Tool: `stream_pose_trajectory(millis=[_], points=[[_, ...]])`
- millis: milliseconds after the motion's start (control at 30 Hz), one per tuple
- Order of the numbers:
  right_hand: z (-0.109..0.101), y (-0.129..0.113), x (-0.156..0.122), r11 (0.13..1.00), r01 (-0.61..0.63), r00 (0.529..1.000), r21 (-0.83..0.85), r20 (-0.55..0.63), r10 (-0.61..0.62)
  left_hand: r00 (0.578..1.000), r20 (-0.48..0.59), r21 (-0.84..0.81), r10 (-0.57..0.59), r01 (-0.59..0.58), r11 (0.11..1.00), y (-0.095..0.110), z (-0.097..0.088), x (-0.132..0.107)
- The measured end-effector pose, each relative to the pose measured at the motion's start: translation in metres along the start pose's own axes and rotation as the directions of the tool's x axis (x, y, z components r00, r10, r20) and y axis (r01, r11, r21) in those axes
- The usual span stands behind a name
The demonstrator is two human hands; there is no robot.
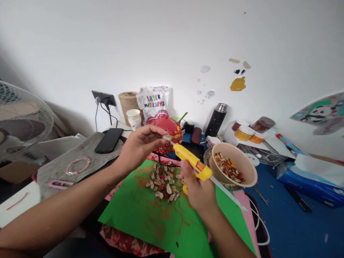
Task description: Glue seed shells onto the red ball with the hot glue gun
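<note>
Fan (21,118) at far left edge. Green sheet (145,218) lies flat on the table, a pile of shells (162,181) near its top edge. Bowl (248,172) just right of the sheet, tilted toward the camera, coloured shells inside. Red ball (168,127) behind the hands, partly covered in shells. Left hand (139,147): thumb and fingertips pinched on one small shell (167,137), held in front of the ball. Right hand (197,186): fingers wrapped tight around the grip of the yellow glue gun (192,161), nozzle touching the shell. Phone (109,140) lies flat at back left.
</note>
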State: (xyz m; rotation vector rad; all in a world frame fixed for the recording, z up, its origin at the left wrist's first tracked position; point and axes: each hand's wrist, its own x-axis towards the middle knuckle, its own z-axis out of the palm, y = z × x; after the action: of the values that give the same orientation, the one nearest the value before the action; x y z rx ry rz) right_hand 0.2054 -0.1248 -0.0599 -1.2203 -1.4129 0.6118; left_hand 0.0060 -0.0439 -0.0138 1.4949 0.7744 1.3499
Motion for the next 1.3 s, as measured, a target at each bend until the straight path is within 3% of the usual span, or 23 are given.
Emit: stream_pose_trajectory(millis=[1300], points=[[-0.0003, -0.0017, 0.0016, 1.000, 0.003, 1.000, 0.001, -0.010, -0.003, 1.000, -0.003, -0.033, -0.024, 0.024, 0.999, -0.0017, 0.0011, 0.0000]])
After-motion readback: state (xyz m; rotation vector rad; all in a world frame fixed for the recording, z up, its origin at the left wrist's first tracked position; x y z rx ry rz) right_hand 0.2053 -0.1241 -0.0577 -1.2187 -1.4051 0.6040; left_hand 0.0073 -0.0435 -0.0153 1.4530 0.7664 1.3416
